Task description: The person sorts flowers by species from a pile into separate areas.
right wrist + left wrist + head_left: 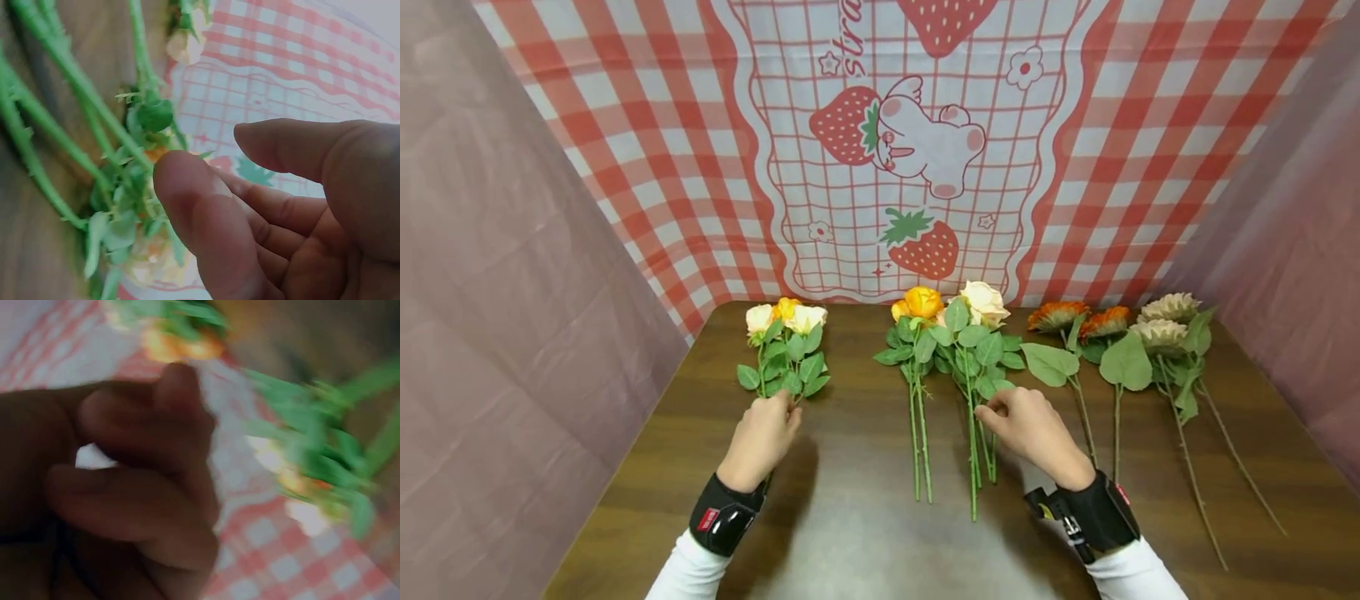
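Note:
My left hand [760, 442] hovers over the stems of a small bunch of cream and orange roses [790, 354] at the table's left. In the left wrist view its fingers [144, 494] are loosely bent, and the blurred roses [306, 515] lie beyond them, apart from the hand. Around the middle lie more roses: orange ones [921, 302] and a large cream rose [985, 303], with green stems [973, 450] toward me. Beside those stems is my right hand [1033, 429]. The right wrist view shows its thumb and forefinger [187, 181] spread apart with nothing between them.
To the right lie artificial flowers with orange heads [1055, 317] and pale heads [1161, 335], their long stems [1195, 487] reaching toward the front. A red-checked strawberry cloth [895, 192] hangs behind the wooden table [857, 483]. Pinkish drapes [527, 292] hang at both sides.

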`<action>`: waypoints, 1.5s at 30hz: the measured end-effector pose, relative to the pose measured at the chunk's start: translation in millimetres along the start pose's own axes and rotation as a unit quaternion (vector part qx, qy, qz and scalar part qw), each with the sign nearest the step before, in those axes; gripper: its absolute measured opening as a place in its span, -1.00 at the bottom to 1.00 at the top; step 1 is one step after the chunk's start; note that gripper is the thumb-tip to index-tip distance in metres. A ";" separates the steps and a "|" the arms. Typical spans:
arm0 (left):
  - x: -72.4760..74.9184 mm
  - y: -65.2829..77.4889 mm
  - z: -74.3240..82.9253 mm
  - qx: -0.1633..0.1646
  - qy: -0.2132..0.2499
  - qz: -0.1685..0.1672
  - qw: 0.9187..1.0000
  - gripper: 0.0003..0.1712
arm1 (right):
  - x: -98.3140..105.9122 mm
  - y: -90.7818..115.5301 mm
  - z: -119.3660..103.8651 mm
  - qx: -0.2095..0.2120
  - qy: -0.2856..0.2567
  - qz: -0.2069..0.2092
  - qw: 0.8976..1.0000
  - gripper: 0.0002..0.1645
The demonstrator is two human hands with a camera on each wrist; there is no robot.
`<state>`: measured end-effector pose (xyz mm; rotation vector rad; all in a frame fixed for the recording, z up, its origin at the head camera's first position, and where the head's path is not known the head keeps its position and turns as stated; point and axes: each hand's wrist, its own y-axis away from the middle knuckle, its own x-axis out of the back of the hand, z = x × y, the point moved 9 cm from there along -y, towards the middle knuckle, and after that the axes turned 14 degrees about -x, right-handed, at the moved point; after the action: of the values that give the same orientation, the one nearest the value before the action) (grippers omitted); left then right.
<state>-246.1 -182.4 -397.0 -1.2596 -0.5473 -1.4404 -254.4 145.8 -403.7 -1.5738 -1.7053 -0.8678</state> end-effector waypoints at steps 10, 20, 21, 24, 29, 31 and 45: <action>-36.8 16.4 -46.2 0.062 -0.045 -0.113 0.991 -0.80 | 10.5 10.9 -17.8 0.025 -0.001 0.018 1.000 -0.80; -30.4 10.1 -37.8 0.023 0.013 -0.066 0.997 -0.73 | 11.9 17.3 -22.7 0.028 -0.013 -0.001 1.000 -0.85; -27.0 8.7 -34.1 0.014 0.018 -0.051 0.998 -0.72 | 11.6 17.7 -23.5 0.028 -0.016 -0.005 0.999 -0.85; -16.7 5.4 -19.4 -0.014 0.031 -0.008 0.999 -0.73 | 8.3 20.5 -28.4 0.032 -0.034 -0.023 0.999 -0.84; -1.1 -0.5 19.7 -0.073 0.083 0.054 0.992 -0.85 | -4.3 29.4 -44.0 0.057 -0.101 -0.062 0.991 -0.71; 1.7 -4.0 39.9 -0.096 0.117 0.067 0.986 -0.89 | -8.9 34.6 -51.2 0.076 -0.126 -0.074 0.986 -0.62; -15.7 -27.5 157.3 -0.202 0.320 0.007 0.926 -0.91 | -19.7 53.1 -74.0 0.149 -0.260 -0.161 0.940 -0.04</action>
<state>-211.7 -32.6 -351.0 -0.9997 0.2131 -1.8942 -198.1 77.0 -375.7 -1.4104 -2.3897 -0.3135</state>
